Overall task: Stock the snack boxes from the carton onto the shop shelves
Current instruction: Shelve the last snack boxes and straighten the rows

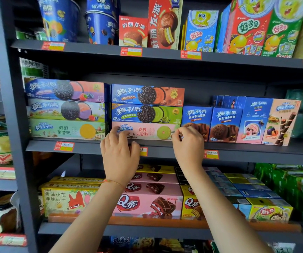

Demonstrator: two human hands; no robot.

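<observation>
A pink snack box (145,133) lies flat on the middle shelf (92,146), at the bottom of a stack under a green box (147,114) and an orange-brown box (148,94). My left hand (118,152) touches the pink box's left front with curled fingertips. At the box's right end, my right hand (188,143) has its fingers bent against it. Neither hand plainly grips the box. The carton is out of view.
A second stack of three flat boxes (66,108) stands to the left. Upright blue boxes (196,123) and taller packs (280,121) crowd the right. Red and yellow price tags (64,146) line the shelf edges. Full shelves sit above (161,24) and below (147,203).
</observation>
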